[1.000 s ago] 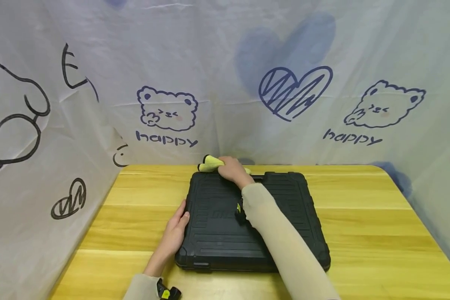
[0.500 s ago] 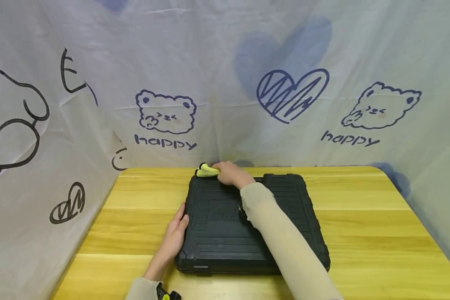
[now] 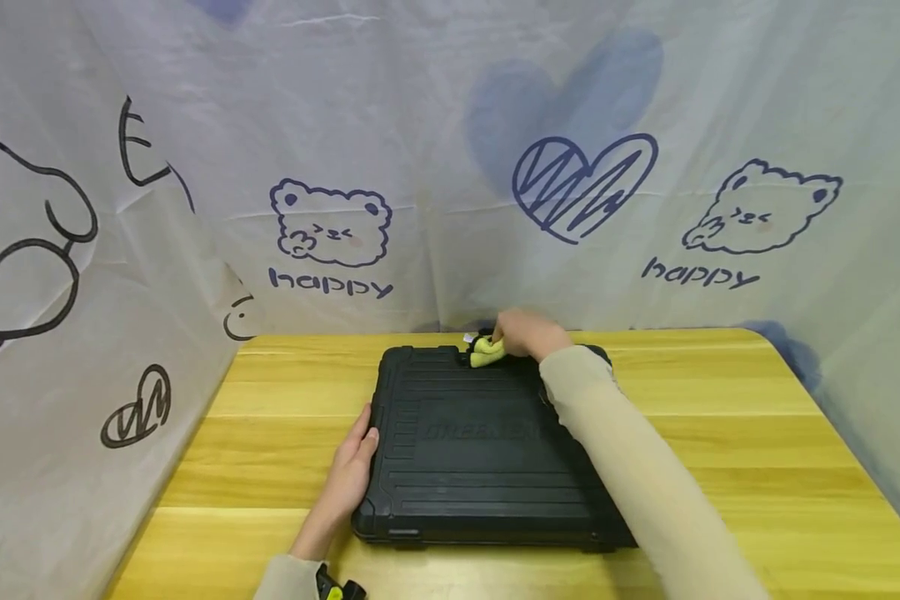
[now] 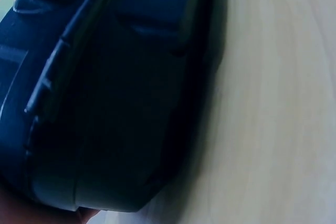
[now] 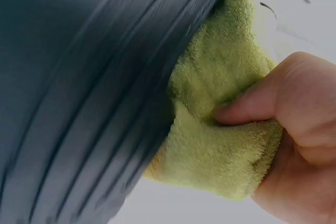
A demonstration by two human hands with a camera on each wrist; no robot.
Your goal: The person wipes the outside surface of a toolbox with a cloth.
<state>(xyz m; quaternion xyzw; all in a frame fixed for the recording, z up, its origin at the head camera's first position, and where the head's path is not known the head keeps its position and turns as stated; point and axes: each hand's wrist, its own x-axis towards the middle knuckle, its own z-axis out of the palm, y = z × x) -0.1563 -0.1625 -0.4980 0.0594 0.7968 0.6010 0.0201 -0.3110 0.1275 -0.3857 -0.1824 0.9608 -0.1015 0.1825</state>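
A closed black plastic carrying case (image 3: 487,450) lies flat, with ribs and raised letters on its lid. My left hand (image 3: 351,467) rests against its left side, fingers straight along the edge; the left wrist view shows mostly the case's dark side wall (image 4: 121,87). At the far edge, my right hand (image 3: 528,333) grips a yellow cloth (image 3: 486,352) with dark trim. Up close in the right wrist view, the thumb of my right hand (image 5: 299,124) presses into the bunched cloth (image 5: 220,145), which touches the ribbed case (image 5: 105,77).
Beneath the case is a light wood-grain table (image 3: 285,392), with bare surface on both sides. A white printed curtain (image 3: 450,267) hangs right behind the table's far edge. My right forearm (image 3: 645,467) crosses over the case's right side.
My right hand has moved right along the case's far edge with the yellow cloth, from the left part to past the middle. The left hand stays at the case's side.
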